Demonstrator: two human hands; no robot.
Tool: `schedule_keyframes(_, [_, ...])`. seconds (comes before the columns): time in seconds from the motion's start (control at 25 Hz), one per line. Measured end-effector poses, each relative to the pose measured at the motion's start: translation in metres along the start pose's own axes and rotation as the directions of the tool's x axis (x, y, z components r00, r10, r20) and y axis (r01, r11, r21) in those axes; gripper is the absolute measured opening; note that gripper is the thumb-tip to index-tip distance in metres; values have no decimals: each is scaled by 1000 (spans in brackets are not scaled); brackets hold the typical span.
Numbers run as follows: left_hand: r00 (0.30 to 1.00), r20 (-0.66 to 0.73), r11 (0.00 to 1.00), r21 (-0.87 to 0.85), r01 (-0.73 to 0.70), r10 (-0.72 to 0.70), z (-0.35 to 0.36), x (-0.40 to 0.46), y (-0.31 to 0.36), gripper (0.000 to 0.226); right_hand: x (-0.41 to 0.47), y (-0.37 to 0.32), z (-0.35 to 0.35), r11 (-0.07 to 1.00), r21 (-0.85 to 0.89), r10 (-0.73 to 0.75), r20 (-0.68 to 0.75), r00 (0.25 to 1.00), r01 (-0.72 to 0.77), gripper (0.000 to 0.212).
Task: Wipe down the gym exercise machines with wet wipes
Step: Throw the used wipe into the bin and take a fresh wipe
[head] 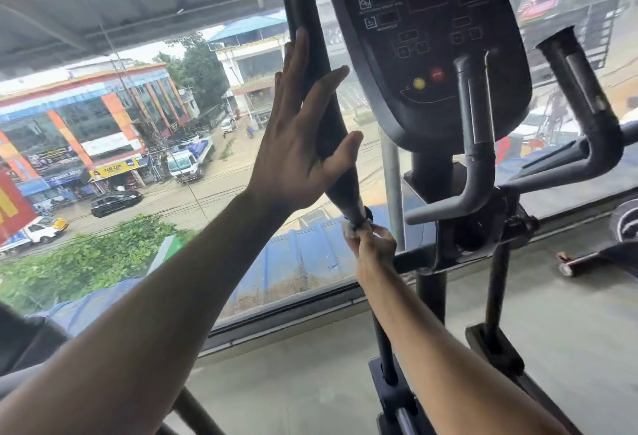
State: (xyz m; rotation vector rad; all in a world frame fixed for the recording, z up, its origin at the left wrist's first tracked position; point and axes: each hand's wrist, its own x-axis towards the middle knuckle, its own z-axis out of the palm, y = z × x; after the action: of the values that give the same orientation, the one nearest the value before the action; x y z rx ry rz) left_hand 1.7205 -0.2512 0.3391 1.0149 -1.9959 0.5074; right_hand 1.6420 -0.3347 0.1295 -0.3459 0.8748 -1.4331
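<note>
The left hand (297, 144) is laid flat against the moving handlebar (319, 96), fingers straight and spread. At the bar's lower end, a wet wipe (348, 231) is pinched by the right hand (374, 245). The console (428, 48) and fixed grips (478, 144) are judged yet to be wiped

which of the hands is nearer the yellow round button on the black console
Left. The left hand lies flat against the black padded handlebar, level with the yellow round button on the black console. The right hand pinches a white wet wipe well below the console.
</note>
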Motion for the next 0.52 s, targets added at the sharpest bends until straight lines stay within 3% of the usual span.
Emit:
schedule_keyframes(0.12, [1000, -12, 1000, -12, -11, 11, 4, -1, -1, 66, -17, 1, 6, 978, 209, -17, 101, 995, -4, 27])
schedule_keyframes(0.36, [1000, -17, 999, -48, 5, -5, 1, -2, -3, 62, -4, 5, 12, 988, 146, -42, -4, 999, 42, 36])
schedule_keyframes(0.52, [1000, -20, 997, -72, 0, -2, 2, -4, -5, 63, -27, 0, 14, 972, 233, -42, 80, 996, 22, 31])
